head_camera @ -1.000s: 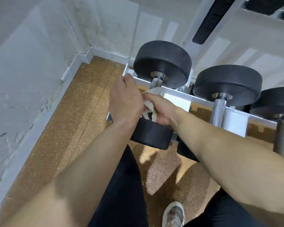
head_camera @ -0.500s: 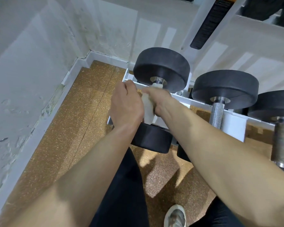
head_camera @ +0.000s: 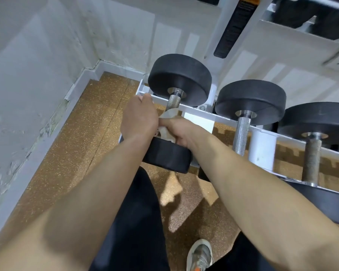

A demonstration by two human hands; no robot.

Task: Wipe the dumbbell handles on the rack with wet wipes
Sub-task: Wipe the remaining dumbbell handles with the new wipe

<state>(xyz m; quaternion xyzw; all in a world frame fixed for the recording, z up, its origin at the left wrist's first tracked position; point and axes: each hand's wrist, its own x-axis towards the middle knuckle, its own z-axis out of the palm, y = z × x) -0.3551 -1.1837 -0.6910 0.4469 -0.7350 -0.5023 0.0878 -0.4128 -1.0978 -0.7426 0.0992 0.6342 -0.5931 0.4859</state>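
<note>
Fingers of the right hand (head_camera: 181,132) curl round a white wipe (head_camera: 169,114) on the handle (head_camera: 173,100) of the leftmost dumbbell (head_camera: 179,79) on the rack (head_camera: 199,119); the left hand (head_camera: 139,118) lies alongside, its grip hidden.

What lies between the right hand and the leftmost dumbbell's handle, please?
The white wet wipe lies there, bunched round the handle under the right hand; the head view shows it.

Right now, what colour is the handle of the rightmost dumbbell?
The rightmost handle is a dull, rusty-looking brown, seen best in the head view.
</note>
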